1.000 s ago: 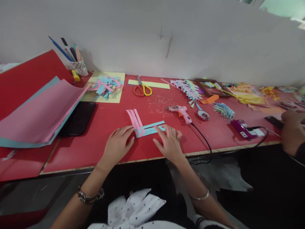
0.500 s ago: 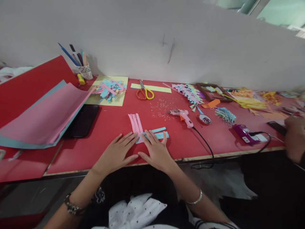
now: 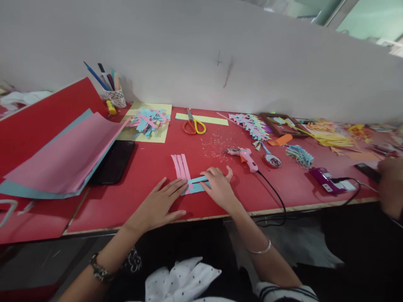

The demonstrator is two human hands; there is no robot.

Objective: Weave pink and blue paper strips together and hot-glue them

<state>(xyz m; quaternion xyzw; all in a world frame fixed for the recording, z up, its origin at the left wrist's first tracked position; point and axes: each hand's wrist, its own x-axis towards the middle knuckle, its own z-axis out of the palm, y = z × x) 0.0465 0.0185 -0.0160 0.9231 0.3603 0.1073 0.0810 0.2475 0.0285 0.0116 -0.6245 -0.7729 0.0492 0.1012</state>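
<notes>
Three pink paper strips (image 3: 180,166) stand side by side, crossed at their lower ends by blue paper strips (image 3: 197,187). My left hand (image 3: 160,204) lies flat with its fingers stretched, the tips touching the left edge of the crossing. My right hand (image 3: 219,184) has its fingers bent around the right end of the upper blue paper strip (image 3: 197,179), which slants up from the crossing. The thumb and fingertips are partly hidden, and the right ends of the blue strips are covered by that hand.
A pink glue gun (image 3: 244,157) with a black cord lies right of my hands. Behind are scissors (image 3: 194,126) and a pile of cut strips (image 3: 148,121). A phone (image 3: 115,161) lies left under coloured sheets (image 3: 67,155). At far right is another person's hand (image 3: 390,184).
My right hand has moved right, off the crossing, and its fingers have bent onto the upper blue strip's end. My left hand stays flat by the strips. The view has shifted slightly.
</notes>
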